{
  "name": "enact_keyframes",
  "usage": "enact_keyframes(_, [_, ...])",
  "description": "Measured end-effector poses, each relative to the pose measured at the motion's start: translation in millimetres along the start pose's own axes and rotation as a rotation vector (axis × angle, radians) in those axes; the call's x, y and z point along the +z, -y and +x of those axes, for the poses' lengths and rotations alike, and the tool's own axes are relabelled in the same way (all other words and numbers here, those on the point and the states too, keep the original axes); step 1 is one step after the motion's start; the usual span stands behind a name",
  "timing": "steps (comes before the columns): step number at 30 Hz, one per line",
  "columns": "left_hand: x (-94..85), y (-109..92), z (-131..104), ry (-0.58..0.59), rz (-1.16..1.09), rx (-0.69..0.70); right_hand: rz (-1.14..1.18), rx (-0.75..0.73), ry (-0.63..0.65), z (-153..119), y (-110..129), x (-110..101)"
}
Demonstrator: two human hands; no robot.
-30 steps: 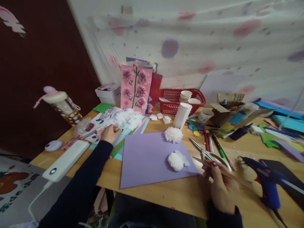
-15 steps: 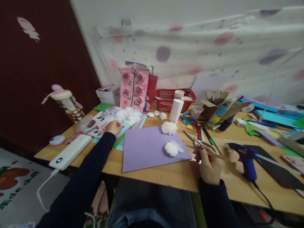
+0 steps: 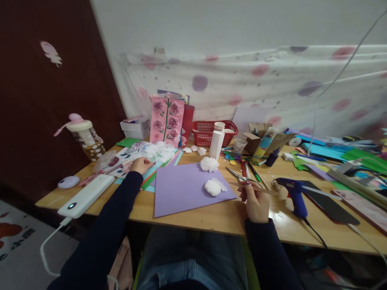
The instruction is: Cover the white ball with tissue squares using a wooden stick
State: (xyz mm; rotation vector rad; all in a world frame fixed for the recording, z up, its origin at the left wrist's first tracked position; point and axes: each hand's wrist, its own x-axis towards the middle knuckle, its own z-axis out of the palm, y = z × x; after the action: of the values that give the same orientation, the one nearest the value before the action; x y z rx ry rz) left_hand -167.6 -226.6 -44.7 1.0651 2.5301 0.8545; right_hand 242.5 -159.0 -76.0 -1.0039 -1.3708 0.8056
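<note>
My left hand [image 3: 141,165] is over the left part of the table with its fingers pinched together; whatever is between them is too small to make out. Just beyond it lies a pile of white tissue paper pieces [image 3: 160,151] on painted sheets. My right hand [image 3: 255,201] grips a thin flat brownish stick [image 3: 270,190] beside the right edge of a purple sheet [image 3: 178,189]. On that sheet rest a fluffy white paper flower [image 3: 209,164] and a rounder white paper ball [image 3: 213,187] with a loose flap. Scissors [image 3: 235,173] lie just past my right hand.
A blue glue gun [image 3: 298,197] with its cord and a black phone [image 3: 328,203] lie to the right. Behind stand a white roll [image 3: 216,145], a red basket [image 3: 198,135] and a paper cup [image 3: 240,146]. A power bank [image 3: 87,195] and a bottle [image 3: 85,137] are at the left.
The camera view has shifted up and to the right, so the table's right side shows more. Both hands stay nearly where they were over the table, still closed.
</note>
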Motion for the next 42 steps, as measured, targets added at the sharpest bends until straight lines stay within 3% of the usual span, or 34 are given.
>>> enact_keyframes(8, [3.8,3.9,2.9,-0.002,-0.046,0.003,0.015,0.034,0.049,-4.1,5.7,0.7])
enact_keyframes(14, [4.7,0.3,-2.2,-0.159,-0.339,-0.006,0.021,0.043,0.076,-9.8,10.9,3.0])
enact_keyframes(18, [2.0,-8.1,-6.5,-0.158,-0.556,0.01,0.054,0.065,0.078,-9.2,9.0,0.9])
enact_keyframes(21, [-0.7,-19.7,-18.2,-0.075,-0.703,0.047,0.099,0.078,0.083,-8.1,8.8,0.4])
enact_keyframes(24, [3.9,-41.3,-47.6,0.078,-0.818,0.111,0.166,0.082,0.111,-9.5,13.2,2.4])
enact_keyframes(27, [21.9,-71.9,-93.8,0.297,-0.885,0.159,0.233,0.096,0.16,-15.9,21.2,6.8])
enact_keyframes(29, [39.8,-92.3,-125.7,0.563,-0.974,0.182,0.261,0.112,0.174,-22.6,26.0,9.7])
enact_keyframes(31, [58.9,-108.1,-151.6,0.678,-1.038,0.179,0.298,0.137,0.165,-29.6,28.1,10.7])
enact_keyframes(36, [93.4,-121.3,-177.6,0.638,-1.087,0.126,0.501,0.239,0.08,-41.8,21.8,2.6])
enact_keyframes(42, [102.1,-124.2,-176.7,0.625,-1.063,0.133,0.548,0.365,0.058,-45.4,18.8,-4.8])
